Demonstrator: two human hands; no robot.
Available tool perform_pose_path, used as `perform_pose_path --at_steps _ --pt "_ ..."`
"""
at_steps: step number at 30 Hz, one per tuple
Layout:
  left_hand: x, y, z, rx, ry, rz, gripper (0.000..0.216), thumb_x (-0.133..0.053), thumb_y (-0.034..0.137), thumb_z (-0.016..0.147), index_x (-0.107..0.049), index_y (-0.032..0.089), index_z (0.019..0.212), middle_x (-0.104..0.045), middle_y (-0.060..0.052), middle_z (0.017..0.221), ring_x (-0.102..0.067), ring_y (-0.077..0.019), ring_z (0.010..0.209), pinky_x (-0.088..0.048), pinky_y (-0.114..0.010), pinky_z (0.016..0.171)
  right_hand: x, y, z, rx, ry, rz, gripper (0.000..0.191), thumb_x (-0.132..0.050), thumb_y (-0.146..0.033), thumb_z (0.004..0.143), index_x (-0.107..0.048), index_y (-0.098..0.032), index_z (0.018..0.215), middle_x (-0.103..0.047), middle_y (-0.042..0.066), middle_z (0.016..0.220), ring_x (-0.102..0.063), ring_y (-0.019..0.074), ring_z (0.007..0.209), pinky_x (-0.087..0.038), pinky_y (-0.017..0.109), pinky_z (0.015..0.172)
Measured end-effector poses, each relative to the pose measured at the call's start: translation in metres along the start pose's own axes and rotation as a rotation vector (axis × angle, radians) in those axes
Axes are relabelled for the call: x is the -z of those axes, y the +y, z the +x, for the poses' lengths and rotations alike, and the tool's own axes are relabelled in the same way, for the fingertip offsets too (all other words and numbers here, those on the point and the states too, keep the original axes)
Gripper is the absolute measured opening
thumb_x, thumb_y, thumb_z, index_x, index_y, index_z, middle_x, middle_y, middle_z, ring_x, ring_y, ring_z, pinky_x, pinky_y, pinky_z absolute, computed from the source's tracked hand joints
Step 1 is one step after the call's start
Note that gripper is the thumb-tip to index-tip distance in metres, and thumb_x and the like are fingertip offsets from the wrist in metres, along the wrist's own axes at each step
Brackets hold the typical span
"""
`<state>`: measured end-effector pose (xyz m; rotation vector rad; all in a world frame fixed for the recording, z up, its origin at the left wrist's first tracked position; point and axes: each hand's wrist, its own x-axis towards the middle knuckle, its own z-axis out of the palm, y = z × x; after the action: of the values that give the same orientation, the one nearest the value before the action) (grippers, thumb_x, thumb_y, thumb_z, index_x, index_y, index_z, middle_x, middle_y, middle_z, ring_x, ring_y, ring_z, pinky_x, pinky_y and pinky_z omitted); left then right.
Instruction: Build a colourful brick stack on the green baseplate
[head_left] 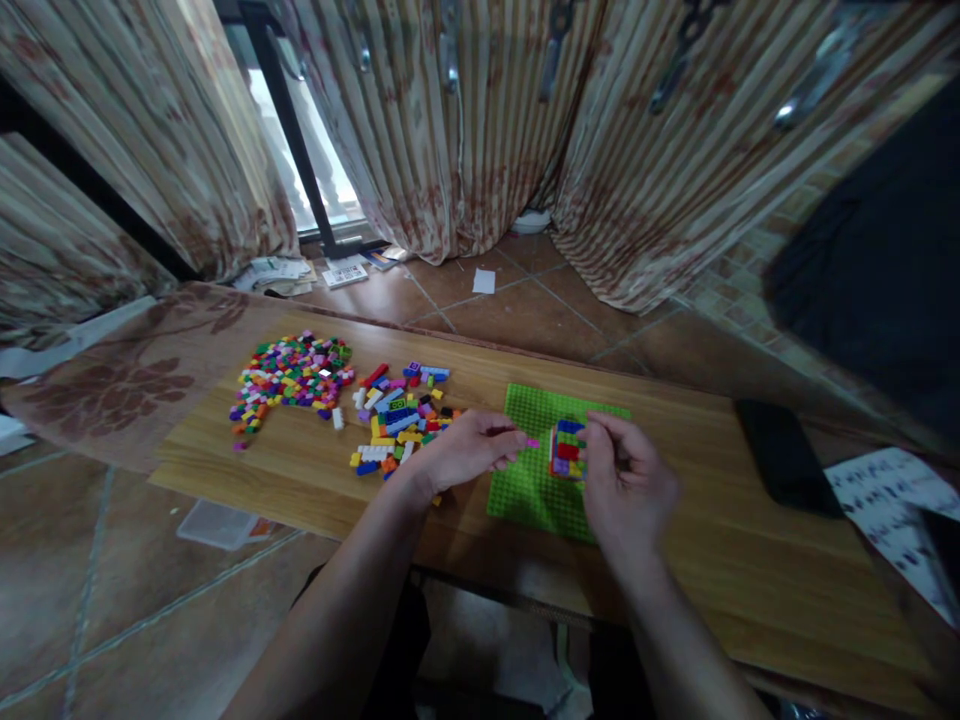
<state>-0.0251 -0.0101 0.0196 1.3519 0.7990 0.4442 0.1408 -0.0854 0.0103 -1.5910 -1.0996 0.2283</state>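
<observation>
My left hand [480, 445] pinches a small magenta brick [532, 442] between thumb and fingertips, above the green baseplate [517, 490]. Just right of that brick is a compact block of joined toy bricks [568, 452] in red, blue, yellow, purple and green, over the middle of the plate. At its right side my right hand [630, 475] has thumb and fingers closed together, covering that edge of the block. Whether these fingers grip the block or a small separate piece is hidden.
Larger loose bricks [397, 420] lie left of my left hand. A heap of small bricks [296, 375] is farther left on the wooden table [720, 500]. A black phone-like slab [784, 455] and a printed sheet [892, 510] lie at the right.
</observation>
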Motion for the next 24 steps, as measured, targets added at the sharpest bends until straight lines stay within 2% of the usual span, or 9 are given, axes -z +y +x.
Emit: perform_pose_path --at_steps 3,8,13,18,24 --pt "-0.006 -0.002 0.002 0.032 -0.022 0.072 0.033 -0.061 0.045 0.082 -0.059 0.014 0.070 -0.054 0.002 0.061 -0.051 -0.0093 0.058 -0.040 -0.021 0.056 0.008 0.003 0.012 -0.034 0.102 0.051 0.027 -0.056 -0.041 0.089 -0.071 -0.019 0.093 -0.069 0.002 0.073 -0.061 0.0138 0.057 -0.050 0.026 0.054" --pt "-0.013 -0.003 0.006 0.025 -0.009 0.122 0.033 -0.059 0.043 0.084 -0.059 0.015 0.068 -0.056 0.001 0.063 -0.052 -0.0097 0.059 -0.040 -0.022 0.057 0.017 0.007 0.027 -0.093 0.160 0.105 0.025 -0.058 -0.038 0.086 -0.070 -0.017 0.092 -0.067 0.001 0.068 -0.057 0.0124 0.053 -0.046 0.025 0.051" --pt "-0.018 -0.005 0.010 -0.032 -0.045 0.207 0.035 -0.056 0.045 0.085 -0.057 0.016 0.067 -0.052 0.003 0.061 -0.049 -0.0104 0.057 -0.037 -0.023 0.054 0.020 0.011 0.029 -0.108 0.161 0.115 0.025 -0.058 -0.037 0.085 -0.070 -0.017 0.090 -0.066 0.001 0.068 -0.056 0.0120 0.052 -0.045 0.025 0.051" --pt "-0.024 -0.005 0.016 -0.063 0.016 0.384 0.036 -0.050 0.044 0.088 -0.051 0.017 0.065 -0.042 0.004 0.056 -0.042 -0.0098 0.053 -0.029 -0.023 0.050 0.020 0.014 0.028 -0.130 0.133 0.118 0.027 -0.058 -0.040 0.086 -0.071 -0.017 0.090 -0.068 0.001 0.069 -0.057 0.0130 0.053 -0.047 0.027 0.053" --pt "-0.030 -0.003 0.020 -0.099 0.006 0.509 0.037 -0.048 0.040 0.089 -0.048 0.017 0.061 -0.040 0.004 0.055 -0.037 -0.0091 0.052 -0.023 -0.023 0.048 0.021 0.015 0.029 -0.144 0.124 0.121 0.026 -0.058 -0.039 0.086 -0.071 -0.017 0.090 -0.068 0.001 0.070 -0.056 0.0120 0.052 -0.047 0.026 0.052"
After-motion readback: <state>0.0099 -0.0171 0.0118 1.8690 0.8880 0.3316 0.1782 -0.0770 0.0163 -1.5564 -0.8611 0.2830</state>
